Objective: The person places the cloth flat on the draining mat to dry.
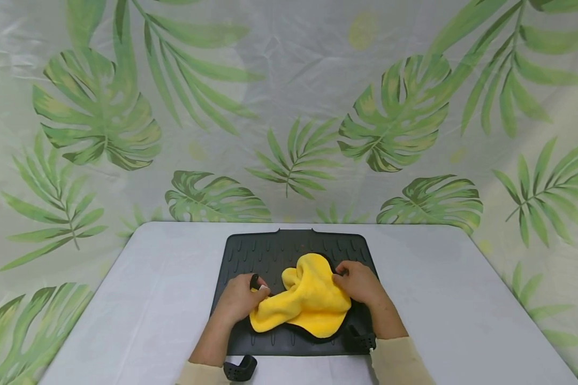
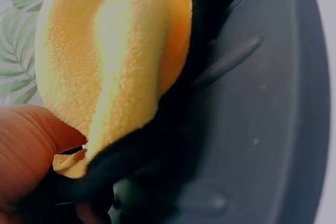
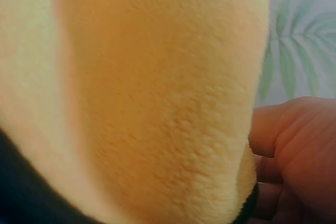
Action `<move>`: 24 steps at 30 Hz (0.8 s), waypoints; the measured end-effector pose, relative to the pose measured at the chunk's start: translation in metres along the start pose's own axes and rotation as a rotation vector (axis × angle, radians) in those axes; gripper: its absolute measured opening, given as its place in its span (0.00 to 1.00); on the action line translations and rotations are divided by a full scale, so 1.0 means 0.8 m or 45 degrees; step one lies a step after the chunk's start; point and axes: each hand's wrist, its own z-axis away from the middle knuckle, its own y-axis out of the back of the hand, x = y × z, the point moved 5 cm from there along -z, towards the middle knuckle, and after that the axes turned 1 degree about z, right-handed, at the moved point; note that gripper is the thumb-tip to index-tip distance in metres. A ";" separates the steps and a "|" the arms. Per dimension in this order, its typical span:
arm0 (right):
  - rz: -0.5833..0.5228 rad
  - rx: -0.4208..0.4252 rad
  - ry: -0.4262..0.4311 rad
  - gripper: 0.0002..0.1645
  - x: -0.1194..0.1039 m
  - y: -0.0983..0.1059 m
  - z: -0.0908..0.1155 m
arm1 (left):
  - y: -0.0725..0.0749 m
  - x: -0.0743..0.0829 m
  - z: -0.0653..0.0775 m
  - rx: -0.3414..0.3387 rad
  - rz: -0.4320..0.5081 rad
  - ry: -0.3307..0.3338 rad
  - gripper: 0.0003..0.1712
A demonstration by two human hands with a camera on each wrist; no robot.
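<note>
A soft yellow plush cloth [image 1: 313, 299] with a black edge or underside is bunched up over a dark ridged mat [image 1: 265, 248]. At the cloth's left end, my left hand [image 1: 241, 297] pinches a corner between thumb and fingers. The left wrist view shows the fold of yellow cloth [image 2: 126, 66] rising from that pinch, with black material along its side. My right hand [image 1: 361, 283] grips the cloth's right edge. Up close in the right wrist view, the cloth [image 3: 168, 98] covers most of the picture and partly hides the fingertips of the right hand [image 3: 299, 156].
The mat lies on a white table [image 1: 173, 267], with bare white surface to its left and right. Behind the table hangs a leaf-patterned curtain [image 1: 294, 107]. Black straps with small devices [image 1: 241, 369] sit at both wrists.
</note>
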 end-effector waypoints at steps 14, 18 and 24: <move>0.002 0.040 -0.056 0.16 0.016 0.019 0.001 | 0.036 -0.018 -0.003 0.194 -0.047 0.121 0.08; -0.006 0.043 -0.060 0.17 0.019 0.019 0.001 | 0.046 -0.022 -0.003 0.240 -0.054 0.170 0.11; -0.012 0.062 -0.057 0.18 0.019 0.022 0.001 | 0.053 -0.024 -0.002 0.285 -0.069 0.200 0.13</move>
